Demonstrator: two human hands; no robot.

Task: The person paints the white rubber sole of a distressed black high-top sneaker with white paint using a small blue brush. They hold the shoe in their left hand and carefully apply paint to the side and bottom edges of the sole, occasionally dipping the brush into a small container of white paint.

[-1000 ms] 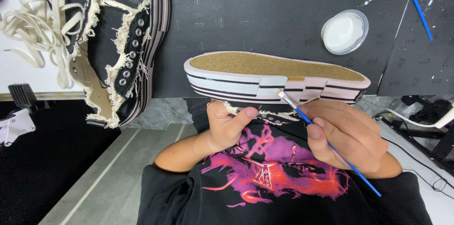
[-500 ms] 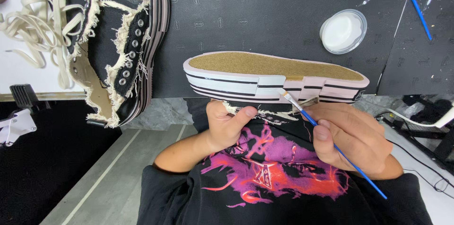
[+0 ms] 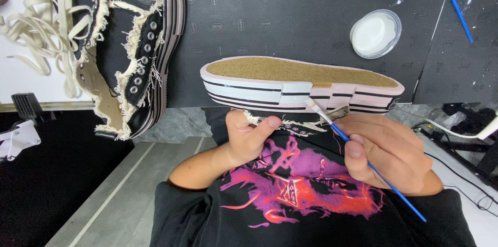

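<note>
Platform sneaker (image 3: 301, 83) held sole-up in the middle of the view, at the near edge of the black mat (image 3: 290, 13), tan sole surface facing up, pale side wall with black stripes facing the camera. Left hand (image 3: 249, 135) closed around the frayed upper part below the sole, thumb pressed along the fabric. Right hand (image 3: 389, 153) closed on a thin blue paintbrush (image 3: 363, 159), pinched between thumb and fingers; bristle tip touching the striped side wall near its middle, handle running down and to the right past the hand. Beyond the sneaker, on the mat: small round dish with white paint (image 3: 375, 33), and near it a second blue brush (image 3: 453, 2) lying apart. Farther left, second black sneaker (image 3: 132, 55) with frayed edges, lying on its side. Next to it, loose cream laces (image 3: 41, 34) on a white surface.
</note>
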